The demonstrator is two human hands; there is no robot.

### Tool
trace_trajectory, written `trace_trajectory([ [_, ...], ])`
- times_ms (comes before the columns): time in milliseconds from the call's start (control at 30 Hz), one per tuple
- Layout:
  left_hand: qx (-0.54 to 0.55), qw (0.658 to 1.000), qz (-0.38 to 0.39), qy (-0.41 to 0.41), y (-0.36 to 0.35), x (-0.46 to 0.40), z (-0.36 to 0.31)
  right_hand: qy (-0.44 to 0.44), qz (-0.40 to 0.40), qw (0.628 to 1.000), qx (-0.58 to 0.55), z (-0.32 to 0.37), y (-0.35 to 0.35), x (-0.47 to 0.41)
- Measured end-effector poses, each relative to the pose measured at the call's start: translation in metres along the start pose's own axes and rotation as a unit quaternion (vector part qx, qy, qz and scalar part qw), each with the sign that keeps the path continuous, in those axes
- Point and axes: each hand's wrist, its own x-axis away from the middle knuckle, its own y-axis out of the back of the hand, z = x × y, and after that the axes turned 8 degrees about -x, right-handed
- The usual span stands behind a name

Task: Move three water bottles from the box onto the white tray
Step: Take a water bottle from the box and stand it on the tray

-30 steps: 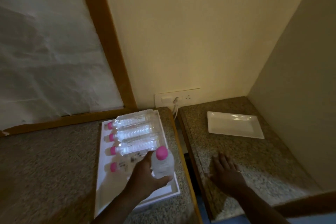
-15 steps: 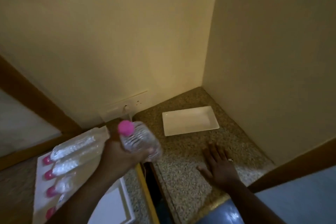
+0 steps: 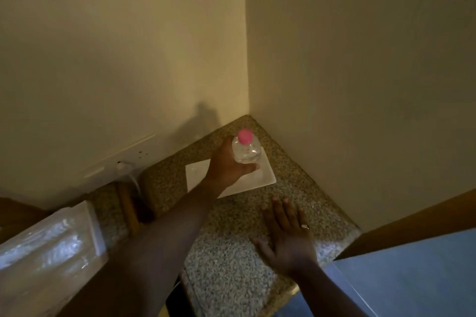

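Head view, bottle: the water bottle is small, of clear plastic with a round pink cap; it stands upright above the far right part of the white tray. I cannot tell if its base already touches the tray.
Head view, left hand: the left hand is wrapped around the lower body of the bottle, fingers behind it and the thumb in front, a closed grip that holds it.
Head view, right hand: the right hand lies flat on the counter with fingers spread, palm down, holding nothing; a ring is on one finger.
Head view, tray: white, rectangular, shallow, smooth; it sits near the corner of the walls, partly hidden by the left arm.
Head view, counter: speckled stone, grainy in look, with a rounded front edge.
Head view, box: the white box is at the lower left, well apart from the tray; the bottles inside look as shiny, blurred clear plastic.
Head view, wall: a pale socket plate with a white cable plugged in.
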Motion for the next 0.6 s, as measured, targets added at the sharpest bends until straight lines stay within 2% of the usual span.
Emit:
trace_trajectory([
  [600,-0.003,0.999,-0.032,0.003,-0.019,-0.016,0.006,-0.003,0.004,1.0,-0.009,-0.002,-0.002,0.0],
])
